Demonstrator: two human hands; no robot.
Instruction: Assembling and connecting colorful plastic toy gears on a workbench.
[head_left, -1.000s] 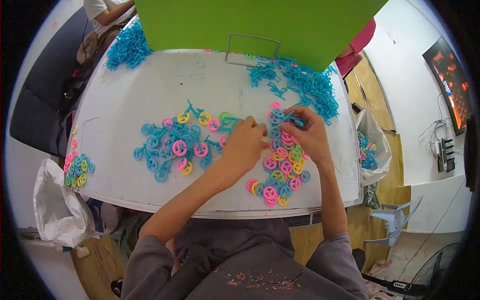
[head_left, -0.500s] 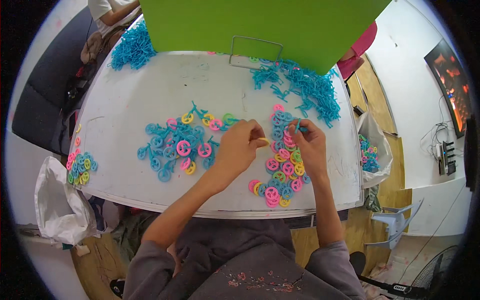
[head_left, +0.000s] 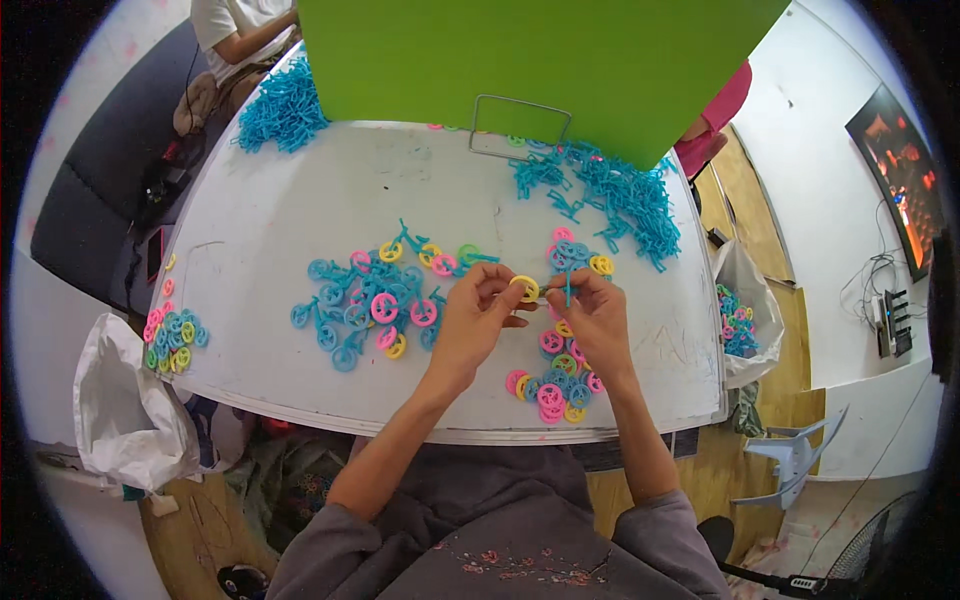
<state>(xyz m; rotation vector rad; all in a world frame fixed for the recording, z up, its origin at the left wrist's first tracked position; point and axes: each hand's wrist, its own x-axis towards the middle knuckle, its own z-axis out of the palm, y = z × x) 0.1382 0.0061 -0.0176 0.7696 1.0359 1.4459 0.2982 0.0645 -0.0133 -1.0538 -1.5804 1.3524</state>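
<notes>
My left hand [head_left: 482,318] pinches a small yellow plastic wheel [head_left: 525,289] between thumb and fingers. Close beside it, my right hand [head_left: 595,315] is closed on a teal plastic toy bike frame [head_left: 569,288], held upright. The wheel and the frame are at each other's side; whether they touch is hard to tell. Beneath and around my right hand lie loose wheels [head_left: 551,398] in pink, blue, yellow and green, partly hidden by the hands. Left of my hands spreads a heap of toy bikes [head_left: 357,302], teal frames with coloured wheels on them.
Teal frames are heaped at the table's far right [head_left: 630,205] and far left [head_left: 283,108]. A green board [head_left: 540,60] with a wire handle stands across the back. White sacks hang at left [head_left: 130,420] and right [head_left: 755,330]. Another person's arm [head_left: 255,42] is at upper left.
My hands have come together, the right moving left and the left slightly down, bringing the yellow wheel beside the teal frame. The whole view has shifted a little.
</notes>
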